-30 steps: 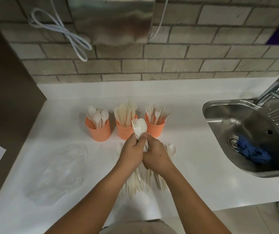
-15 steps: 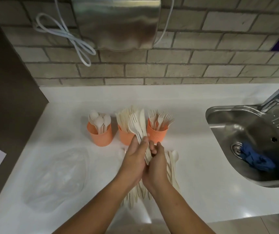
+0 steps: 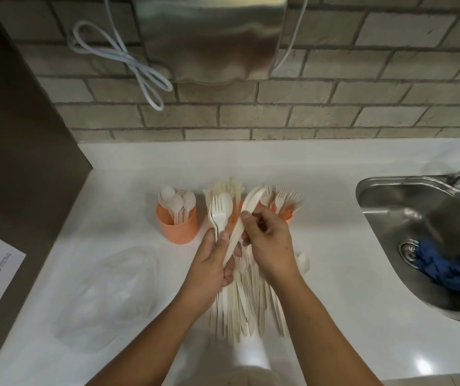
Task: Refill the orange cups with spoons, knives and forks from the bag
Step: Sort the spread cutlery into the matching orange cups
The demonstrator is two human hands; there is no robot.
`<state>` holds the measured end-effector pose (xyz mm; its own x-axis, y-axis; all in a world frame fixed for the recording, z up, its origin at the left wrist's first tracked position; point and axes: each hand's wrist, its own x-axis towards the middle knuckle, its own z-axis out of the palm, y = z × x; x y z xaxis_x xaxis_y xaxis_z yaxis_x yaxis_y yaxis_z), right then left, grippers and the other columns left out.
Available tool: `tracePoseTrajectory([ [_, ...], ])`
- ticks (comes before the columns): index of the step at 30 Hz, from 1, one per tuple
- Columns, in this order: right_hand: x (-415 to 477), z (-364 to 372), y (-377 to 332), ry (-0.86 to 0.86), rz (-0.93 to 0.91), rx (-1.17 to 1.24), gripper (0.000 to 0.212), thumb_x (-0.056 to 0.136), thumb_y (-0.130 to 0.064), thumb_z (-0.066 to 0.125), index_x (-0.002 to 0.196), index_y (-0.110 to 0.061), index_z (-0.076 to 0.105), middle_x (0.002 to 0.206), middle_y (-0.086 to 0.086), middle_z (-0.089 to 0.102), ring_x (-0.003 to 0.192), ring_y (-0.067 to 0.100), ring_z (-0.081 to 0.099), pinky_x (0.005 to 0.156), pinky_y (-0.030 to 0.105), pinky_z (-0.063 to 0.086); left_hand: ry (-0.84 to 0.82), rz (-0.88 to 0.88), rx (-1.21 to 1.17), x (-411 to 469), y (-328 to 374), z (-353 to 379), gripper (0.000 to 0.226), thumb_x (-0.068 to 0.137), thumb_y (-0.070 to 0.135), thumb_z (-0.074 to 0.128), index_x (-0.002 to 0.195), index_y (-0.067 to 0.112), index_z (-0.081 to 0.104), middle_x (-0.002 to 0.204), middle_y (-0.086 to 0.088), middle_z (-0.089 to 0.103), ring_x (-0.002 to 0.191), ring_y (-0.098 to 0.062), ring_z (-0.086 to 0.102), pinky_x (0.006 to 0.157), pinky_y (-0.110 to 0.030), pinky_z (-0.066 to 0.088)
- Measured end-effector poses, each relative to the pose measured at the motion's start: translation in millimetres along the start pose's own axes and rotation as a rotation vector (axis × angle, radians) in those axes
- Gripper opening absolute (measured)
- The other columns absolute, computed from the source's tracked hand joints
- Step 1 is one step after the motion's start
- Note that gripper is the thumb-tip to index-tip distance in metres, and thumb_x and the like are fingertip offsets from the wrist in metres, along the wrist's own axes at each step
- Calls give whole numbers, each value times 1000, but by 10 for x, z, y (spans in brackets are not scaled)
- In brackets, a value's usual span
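Left hand: the left hand (image 3: 209, 270) has its grip clamped round a mixed bundle (image 3: 220, 218). A fork and a spoon show at the top, heads up, with the handles buried in the palm. Held upright above the desk (image 3: 334, 218), the bundle works as a rack, so pieces can be drawn off one at a time.
Right hand: the right hand (image 3: 270, 243) pinches a knife (image 3: 251, 204) between thumb and fingertips, its grip closed on the shaft. The blade slants up and to the right, and the handle end lies against the left hand's fingers.
Step in hand: sorting by kind, I judge. The knife looks about to be parted from the bundle, bound for the knife cup.
Cups: three stand in a row at the back of the desk. The spoon cup (image 3: 177, 227) is on the left. The knife cup (image 3: 236, 215) is in the middle, largely hidden behind the bundle. The fork cup (image 3: 285, 215) is on the right, behind the right hand. Each holds one kind only, heads up.
Pile: the pile (image 3: 246, 299) of loose cutlery lies on the desk under the wrists, handles toward the person, within easy reach of both hands.
Bag: the bag (image 3: 111, 285) is clear plastic, flattened and apparently emptied, just left of the pile.
Progress: the cups already carry stock, but much of the pile is unsorted.
Off to the right: the sink (image 3: 376, 186) holds a blue cloth (image 3: 443, 270), well apart from the work.
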<state>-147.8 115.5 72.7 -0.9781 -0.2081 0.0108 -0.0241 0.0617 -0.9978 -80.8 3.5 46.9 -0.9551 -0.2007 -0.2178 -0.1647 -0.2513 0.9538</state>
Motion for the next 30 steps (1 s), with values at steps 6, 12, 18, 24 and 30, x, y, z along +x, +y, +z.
tracePoseTrajectory([
  [6, 186, 68, -23, -112, -39, -15, 12, 101, -5, 61, 111, -8, 67, 77, 21, 66, 63, 20, 64, 65, 36, 56, 5, 28, 63, 4, 32, -211, 26, 109, 36, 45, 129, 31, 60, 91, 0, 69, 53, -13, 37, 51, -31, 27],
  [12, 324, 134, -55, -175, 70, 83, 14, 99, -4, 64, 113, -5, 64, 79, 15, 68, 65, 29, 64, 66, 42, 56, 12, 43, 84, 44, 12, -402, 26, 109, 31, 45, 130, 27, 60, 101, -13, 72, 51, -12, 35, 49, -30, 28],
  [18, 467, 99, -128, -41, 33, 70, 3, 98, -5, 65, 98, -2, 64, 74, 15, 70, 61, 34, 65, 64, 43, 56, 58, -11, 91, 114, -90, -469, 30, 108, 40, 45, 131, 31, 61, 82, -25, 62, 50, -13, 40, 49, -29, 39],
  [24, 716, 80, -190, 214, -218, -223, 14, 91, -13, 66, 99, -23, 58, 73, 7, 70, 68, 30, 68, 69, 49, 57, 91, -77, -124, 150, -62, -564, 28, 108, 34, 47, 116, 19, 68, 96, -1, 63, 53, -12, 41, 40, -22, 29],
  [30, 800, 140, 13, 97, -183, -542, 29, 91, -20, 71, 116, -19, 57, 83, -7, 70, 67, 6, 67, 66, 26, 49, 55, -125, -177, 172, -42, -579, 26, 108, 21, 49, 120, 10, 69, 87, -2, 52, 53, -10, 42, 37, -20, 24],
])
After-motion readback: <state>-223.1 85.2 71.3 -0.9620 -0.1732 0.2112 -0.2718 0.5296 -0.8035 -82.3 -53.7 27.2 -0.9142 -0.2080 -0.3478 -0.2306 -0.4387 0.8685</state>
